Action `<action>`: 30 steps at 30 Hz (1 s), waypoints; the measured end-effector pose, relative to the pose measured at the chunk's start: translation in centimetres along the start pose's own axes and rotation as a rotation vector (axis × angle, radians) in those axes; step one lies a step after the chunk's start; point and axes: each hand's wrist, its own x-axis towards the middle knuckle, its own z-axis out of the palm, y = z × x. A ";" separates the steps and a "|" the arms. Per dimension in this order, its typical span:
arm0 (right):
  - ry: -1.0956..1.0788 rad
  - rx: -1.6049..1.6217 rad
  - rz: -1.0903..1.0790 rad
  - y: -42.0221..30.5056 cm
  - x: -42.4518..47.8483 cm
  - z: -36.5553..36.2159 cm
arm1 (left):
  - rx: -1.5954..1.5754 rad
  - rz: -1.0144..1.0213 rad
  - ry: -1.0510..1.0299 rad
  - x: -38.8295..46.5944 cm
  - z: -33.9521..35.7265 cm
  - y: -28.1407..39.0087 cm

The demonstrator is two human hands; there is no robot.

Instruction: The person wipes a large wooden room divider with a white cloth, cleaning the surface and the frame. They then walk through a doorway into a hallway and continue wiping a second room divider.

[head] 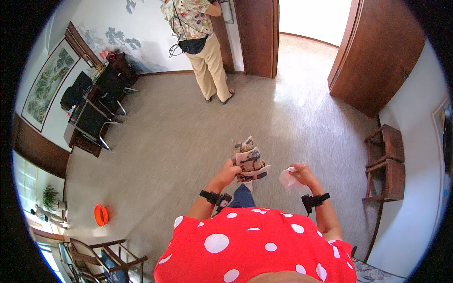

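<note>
My left hand (pixel 226 173) grips a bunched, folded cloth (pixel 250 161) in beige and brown with dark patterning, held out ahead of my body. To the right of it, my right hand (pixel 302 174) pinches a thin, pale pink, partly see-through sheet or bag (pixel 290 178); its exact kind is unclear. A gap of floor shows between the two items. Each wrist wears a black strap with a small device, the left one (pixel 216 198) and the right one (pixel 315 201).
Ahead stands a person (pixel 198 39) with a black waist bag, by a brown door (pixel 254 35). A doorway opens beyond. Chairs and a dark desk (pixel 88 116) line the left wall, an orange-red basin (pixel 101 215) sits on the floor, and wooden stools (pixel 387 180) stand at right.
</note>
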 end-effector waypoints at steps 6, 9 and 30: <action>-0.010 -0.065 0.100 2.3 8.8 -3.8 | -0.105 -0.067 0.142 11.7 -5.0 3.6; -0.021 -0.059 0.224 6.6 10.5 -4.8 | -0.138 -0.113 0.297 16.6 -9.2 4.1; 0.155 0.179 1.193 36.9 -0.4 -7.0 | 0.372 -0.206 0.389 53.6 -23.9 7.4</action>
